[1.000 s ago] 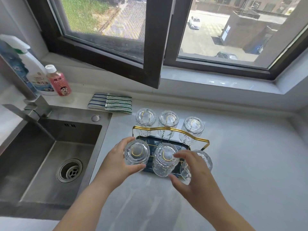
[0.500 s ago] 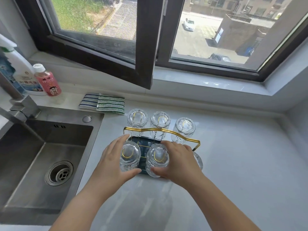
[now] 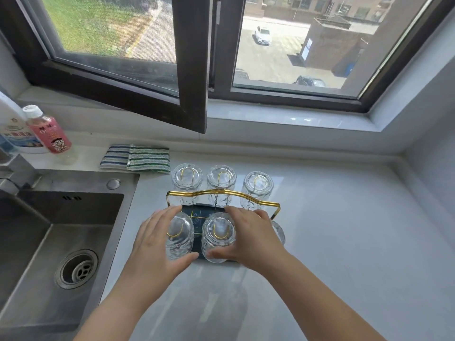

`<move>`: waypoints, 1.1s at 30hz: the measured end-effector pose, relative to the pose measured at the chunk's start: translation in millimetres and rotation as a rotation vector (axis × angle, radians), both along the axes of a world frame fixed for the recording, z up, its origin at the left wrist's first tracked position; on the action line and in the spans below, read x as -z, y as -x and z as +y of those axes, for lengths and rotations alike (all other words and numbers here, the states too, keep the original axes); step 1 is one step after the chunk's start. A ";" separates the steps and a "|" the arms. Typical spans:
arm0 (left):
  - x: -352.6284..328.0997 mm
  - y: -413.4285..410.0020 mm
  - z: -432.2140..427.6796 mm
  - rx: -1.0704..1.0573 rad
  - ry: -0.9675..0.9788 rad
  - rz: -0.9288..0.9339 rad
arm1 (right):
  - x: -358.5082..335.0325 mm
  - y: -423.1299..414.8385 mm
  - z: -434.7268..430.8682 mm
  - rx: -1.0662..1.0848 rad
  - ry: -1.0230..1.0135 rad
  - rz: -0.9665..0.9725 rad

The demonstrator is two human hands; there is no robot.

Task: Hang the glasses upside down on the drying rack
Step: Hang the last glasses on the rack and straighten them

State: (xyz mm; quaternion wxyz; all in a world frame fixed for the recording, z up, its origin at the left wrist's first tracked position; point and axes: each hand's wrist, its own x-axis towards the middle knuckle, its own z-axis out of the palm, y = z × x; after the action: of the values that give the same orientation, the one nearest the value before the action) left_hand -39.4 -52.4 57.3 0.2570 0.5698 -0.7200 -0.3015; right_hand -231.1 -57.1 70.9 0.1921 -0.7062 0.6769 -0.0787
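A drying rack with a gold handle (image 3: 222, 192) and dark tray stands on the white counter. Clear glasses hang upside down on its gold prongs: three in the back row (image 3: 221, 179) and three in the front row. My left hand (image 3: 157, 244) wraps around the front left glass (image 3: 179, 236). My right hand (image 3: 251, 235) cups the front middle glass (image 3: 218, 236) from the right, and covers most of the front right glass (image 3: 278, 232).
A steel sink (image 3: 61, 237) lies to the left, with its tap at the frame's left edge. Striped cloths (image 3: 136, 158), a pink bottle (image 3: 50, 132) and a spray bottle (image 3: 12, 129) sit behind it. An open window sash (image 3: 189, 70) overhangs the counter's back.
My right hand has moved left from the front right glass to the front middle glass. My left hand has stayed on the front left glass. The view has shifted slightly.
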 end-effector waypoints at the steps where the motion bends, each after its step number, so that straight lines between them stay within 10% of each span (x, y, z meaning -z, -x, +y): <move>1: -1.6 1.1 1.1 0.004 0.018 0.006 | -3.0 4.6 2.1 -0.003 -0.010 -0.010; 13: -13.4 44.5 24.6 0.164 0.061 0.099 | 17.3 68.4 38.8 0.256 -0.037 -0.390; 33: -4.0 47.3 32.5 0.157 0.021 0.087 | 16.4 74.6 39.1 0.269 0.016 -0.417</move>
State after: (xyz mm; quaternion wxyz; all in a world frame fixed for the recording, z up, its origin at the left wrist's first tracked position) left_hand -86.7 -20.0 61.4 0.2697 0.4949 -0.7538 -0.3378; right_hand -305.8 -18.1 54.5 0.3098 -0.5798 0.7098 -0.2530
